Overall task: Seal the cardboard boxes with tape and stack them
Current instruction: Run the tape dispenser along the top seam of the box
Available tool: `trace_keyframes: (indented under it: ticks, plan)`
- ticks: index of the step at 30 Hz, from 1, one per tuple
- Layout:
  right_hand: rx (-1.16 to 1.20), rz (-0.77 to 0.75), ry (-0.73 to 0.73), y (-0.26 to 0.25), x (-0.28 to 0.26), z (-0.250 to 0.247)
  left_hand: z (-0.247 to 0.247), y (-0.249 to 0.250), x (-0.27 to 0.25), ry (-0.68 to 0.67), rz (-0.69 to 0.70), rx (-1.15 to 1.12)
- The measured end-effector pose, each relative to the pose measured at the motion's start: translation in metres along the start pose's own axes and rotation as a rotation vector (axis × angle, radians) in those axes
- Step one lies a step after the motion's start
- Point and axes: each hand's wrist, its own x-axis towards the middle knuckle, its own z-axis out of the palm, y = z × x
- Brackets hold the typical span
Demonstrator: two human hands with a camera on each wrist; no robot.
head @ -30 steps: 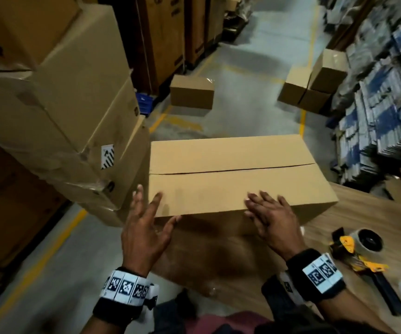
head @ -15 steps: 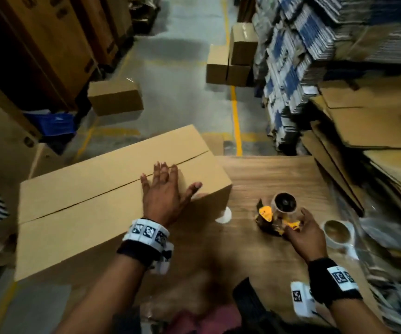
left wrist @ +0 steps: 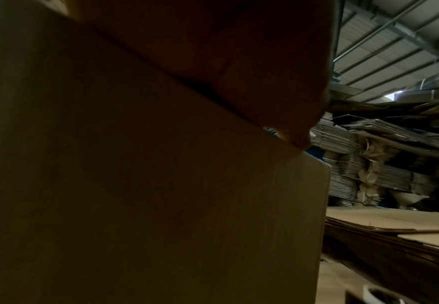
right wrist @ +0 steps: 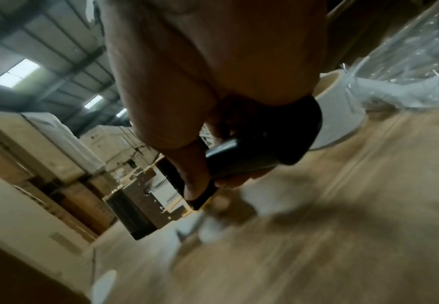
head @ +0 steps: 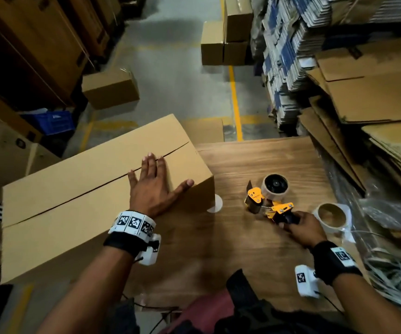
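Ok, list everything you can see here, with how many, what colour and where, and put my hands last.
cardboard box: one, tan, left part of the table, top seam untaped
wooden table: one, brown, under the box and tape tools
tape dispenser: one, yellow and black, on the table right of the box
spare tape roll: one, pale, at the table's right edge
small boxes: at least three, tan, stacked on the floor far ahead
single box: one, tan, on the floor to the left
flat cardboard sheets: a pile, tan, on the right
left hand: flat on the box top
right hand: grips the dispenser handle
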Motion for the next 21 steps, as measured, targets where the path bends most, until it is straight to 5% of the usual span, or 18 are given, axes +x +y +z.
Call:
trace_keyframes:
  ticks: [5, 12, 15, 18, 21]
  plan:
    - [0.365, -0.162, 0.093, -0.048, -0.039, -0.029, 0.005, 0.010, -0.019, -0.011, 0.050, -0.011]
    - [0.421, -0.357, 0.095, -0.136, -0.097, -0.081, 0.013, 0.056, -0.062, -0.065, 0.104, -0.185]
    - [0.424, -0.411, 0.051, -0.168, -0.126, -0.082, -0.001, 0.061, -0.077, -0.086, 0.144, -0.607]
    - [0.445, -0.434, -0.093, -0.194, -0.154, -0.071, -0.027, 0.031, -0.084, 0.130, 0.112, -1.398]
    - [0.440, -0.459, -0.218, -0.223, -0.182, -0.051, -0.050, -0.014, -0.089, 0.274, 0.117, -1.660]
